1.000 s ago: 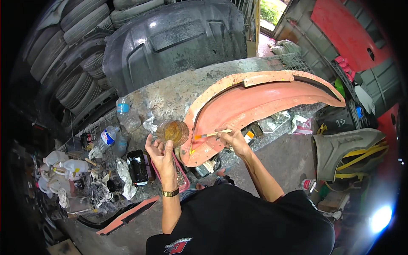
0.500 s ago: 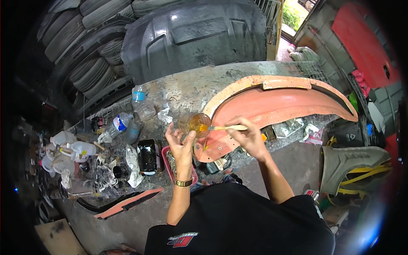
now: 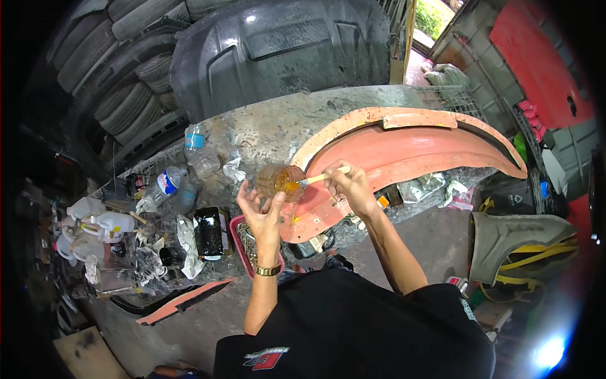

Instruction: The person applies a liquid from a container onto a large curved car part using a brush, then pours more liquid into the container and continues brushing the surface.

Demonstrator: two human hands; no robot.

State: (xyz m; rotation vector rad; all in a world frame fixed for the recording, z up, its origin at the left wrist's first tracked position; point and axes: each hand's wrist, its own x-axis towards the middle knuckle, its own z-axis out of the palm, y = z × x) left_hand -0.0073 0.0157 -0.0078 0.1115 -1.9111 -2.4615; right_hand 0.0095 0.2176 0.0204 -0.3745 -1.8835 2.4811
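My left hand [image 3: 261, 213] grips a clear jar [image 3: 273, 179] with amber liquid inside, tipped so that its mouth faces right. Between the fingers of my right hand [image 3: 352, 191] is a paintbrush [image 3: 319, 178] with a pale handle, its bristles in the jar's mouth. Behind and below both hands lies a curved salmon-pink panel [image 3: 379, 153], shaped like a wheel-arch mould, with a raised rim. Yellow smears show on its near left end.
Left of my hands, the worktop [image 3: 265, 123] holds plastic bottles [image 3: 167, 181], a black tray [image 3: 211, 234], crumpled paper [image 3: 188, 246] and white jugs [image 3: 113, 224]. A pink basket [image 3: 238, 240] stands near my left wrist. A large dark moulded panel [image 3: 284, 57] rises behind.
My right hand has moved slightly left and up, and the brush handle now slants more steeply. The jar has shifted a little left with my left hand. The whole view has shifted slightly.
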